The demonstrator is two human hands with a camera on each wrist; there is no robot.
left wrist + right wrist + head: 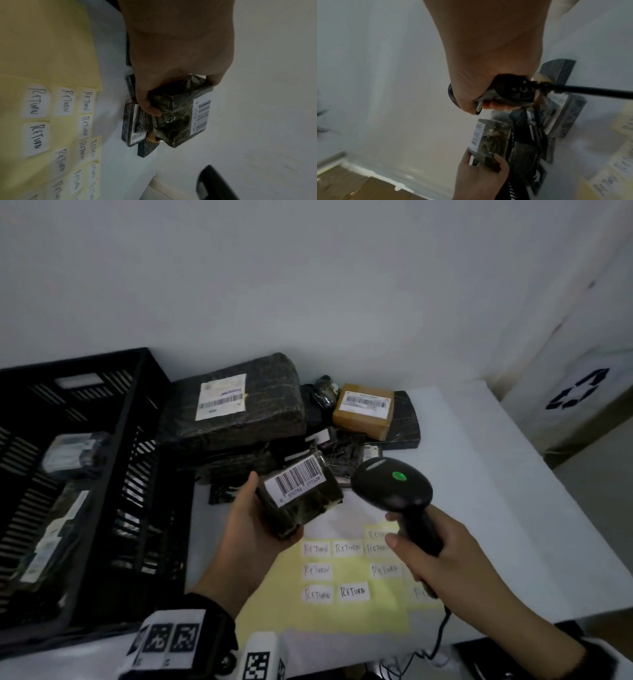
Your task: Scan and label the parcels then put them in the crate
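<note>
A white worktop (479, 460) is being viewed from above, nearest things first. A sheet of "RETURN" labels (352, 590) is lying at the near edge, several labels unused. Just above it, a small dark-wrapped parcel (301, 498) is being held up by the left hand (250, 529), the grip closed round its lower side with thumb and fingers curled on the wrap; its barcode (298, 475) is being turned upward. To its right, a black scanner (394, 484) is being gripped by the right hand (431, 556), fingers wrapped round the handle, the head being aimed toward the barcode. A green light (398, 476) is showing on the scanner, so the scan is judged to be in progress or just registered.

Further back, a pile of unprocessed parcels (236, 409) is lying on the worktop, among them a brown box (363, 412). At the left, a black crate (113, 474) is standing with at least two parcels already inside.

The task is judged to be partly done: the held parcel is yet to be labelled and crated, and the pile is left to be handled.
</note>
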